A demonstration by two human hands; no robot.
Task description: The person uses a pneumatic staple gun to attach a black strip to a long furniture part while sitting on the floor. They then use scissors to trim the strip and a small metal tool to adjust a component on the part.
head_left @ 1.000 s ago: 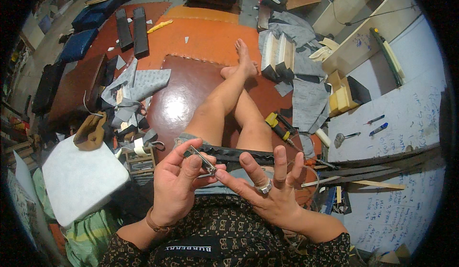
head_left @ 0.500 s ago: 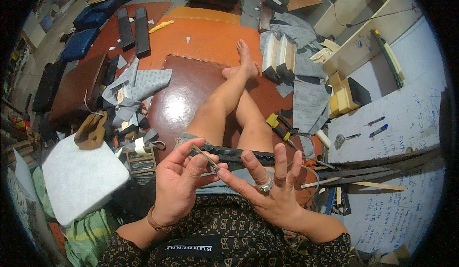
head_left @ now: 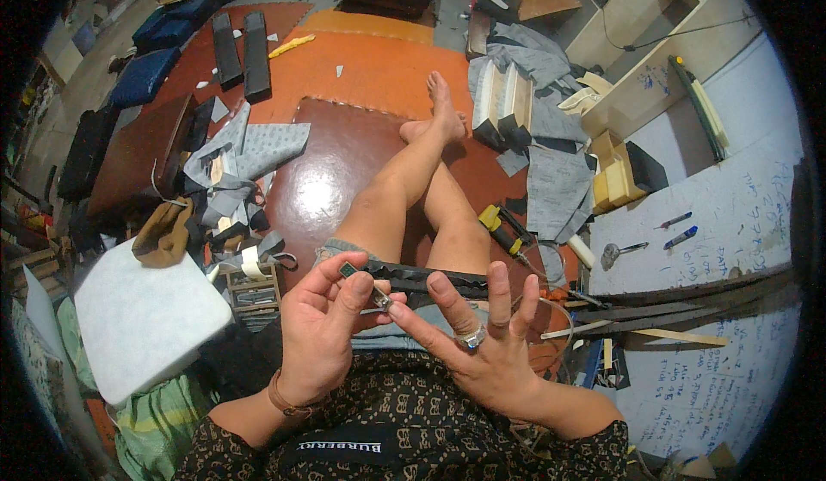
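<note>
Above my lap, my left hand [head_left: 320, 330] pinches a small rectangular metal buckle [head_left: 381, 299] between thumb and fingers. A dark green patch shows at its upper end, and the thumb hides its middle. My right hand [head_left: 486, 335] has its fingers spread, with a ring on one of them; its index fingertip meets the buckle's lower end. Behind both hands a black strap [head_left: 469, 284] lies across my thighs. Its left part runs behind my left hand, so I cannot tell whether the buckle is attached to it.
A yellow-and-black tool [head_left: 501, 227] lies beside my leg. At left are a white foam pad [head_left: 146, 326], a brown pouch [head_left: 163, 233] and grey fabric scraps [head_left: 249, 154]. Grey cloth [head_left: 557, 193] and a marked white board [head_left: 637, 257] with pens spread out at right.
The buckle has turned in my left hand, so its dark green patch now shows. My right hand has shifted very slightly, its index fingertip still at the buckle's end.
</note>
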